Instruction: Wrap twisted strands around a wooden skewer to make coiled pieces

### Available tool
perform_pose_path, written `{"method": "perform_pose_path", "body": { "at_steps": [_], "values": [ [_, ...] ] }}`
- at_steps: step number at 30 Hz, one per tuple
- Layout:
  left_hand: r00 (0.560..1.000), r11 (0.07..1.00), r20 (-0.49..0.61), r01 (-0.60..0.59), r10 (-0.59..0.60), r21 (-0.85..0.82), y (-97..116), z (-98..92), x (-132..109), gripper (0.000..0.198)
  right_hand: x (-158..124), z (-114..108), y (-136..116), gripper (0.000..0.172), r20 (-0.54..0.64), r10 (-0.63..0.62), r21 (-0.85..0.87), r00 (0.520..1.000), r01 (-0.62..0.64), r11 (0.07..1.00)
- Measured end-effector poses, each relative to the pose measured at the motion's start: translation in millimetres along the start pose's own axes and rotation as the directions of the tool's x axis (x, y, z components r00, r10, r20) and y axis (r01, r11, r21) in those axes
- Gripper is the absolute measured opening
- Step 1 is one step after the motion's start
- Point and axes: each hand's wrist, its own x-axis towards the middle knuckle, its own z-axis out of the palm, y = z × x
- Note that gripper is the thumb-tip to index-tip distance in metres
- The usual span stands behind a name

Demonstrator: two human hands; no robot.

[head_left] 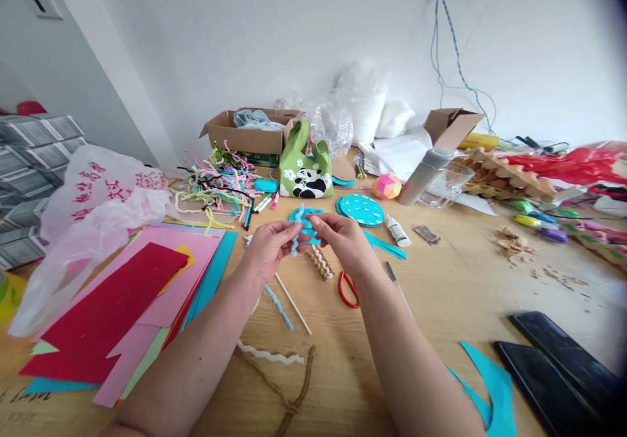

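My left hand (268, 249) and my right hand (343, 238) meet above the wooden table (441, 287), both pinched on a light blue wavy pipe cleaner (296, 233) that hangs between the fingers. Just behind it lies a blue paper shape (304, 216). Under my hands rest a twisted beige pipe cleaner (321, 262), red-handled scissors (348, 289), a thin wooden stick (292, 304) and another blue pipe cleaner (279, 307).
Coloured paper sheets (122, 306) and a white plastic bag (93, 208) lie left. A pipe cleaner heap (215, 185), markers, panda bag (306, 172), blue disc (361, 210), glue tube (398, 231), cardboard boxes and bottle stand behind. Two dark phones (558, 365) sit at right front.
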Motion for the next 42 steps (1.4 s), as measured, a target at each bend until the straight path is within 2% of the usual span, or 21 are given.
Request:
{"method": "perform_pose_path", "body": {
  "at_steps": [2, 4, 8, 11, 19, 28, 34, 42],
  "values": [
    [0.993, 0.998, 0.108, 0.053, -0.056, 0.035, -2, 2.9, -3, 0.026, 1, 0, 2, 0.037, 0.086, 0.031, 0.148, 0.996, -0.043, 0.988],
    [0.982, 0.997, 0.172, 0.077, -0.081, 0.028, -4, 5.1, -4, 0.027, 2, 1, 4, 0.038, 0.100, 0.048, 0.234, 0.994, -0.070, 0.970],
    [0.971, 0.988, 0.188, 0.152, -0.146, -0.020, -3, 5.4, -5, 0.037, 5, -1, 6, 0.036, -0.051, 0.027, 0.285, 0.998, -0.012, 0.958],
    [0.958, 0.980, 0.204, 0.197, -0.200, 0.035, -3, 4.1, -5, 0.034, 7, -6, 8, 0.032, -0.150, -0.016, 0.259, 0.989, 0.055, 0.964],
    [0.983, 0.989, 0.111, 0.143, -0.145, 0.025, -7, 6.3, -5, 0.030, 7, -9, 10, 0.030, -0.218, -0.061, 0.181, 0.974, 0.101, 0.978],
    [0.984, 0.993, 0.137, 0.105, -0.112, 0.054, -8, 7.4, -4, 0.029, 8, -10, 10, 0.029, -0.287, -0.087, 0.136, 0.954, 0.130, 0.982],
    [0.975, 0.985, 0.138, 0.167, -0.172, 0.044, -4, 7.3, -4, 0.033, 10, -13, 9, 0.028, -0.313, -0.058, 0.202, 0.948, 0.126, 0.971],
    [0.987, 0.988, 0.085, 0.133, -0.139, 0.073, -8, 4.2, -3, 0.030, 10, -11, 11, 0.028, -0.311, -0.103, 0.131, 0.945, 0.150, 0.980]
  ]
}}
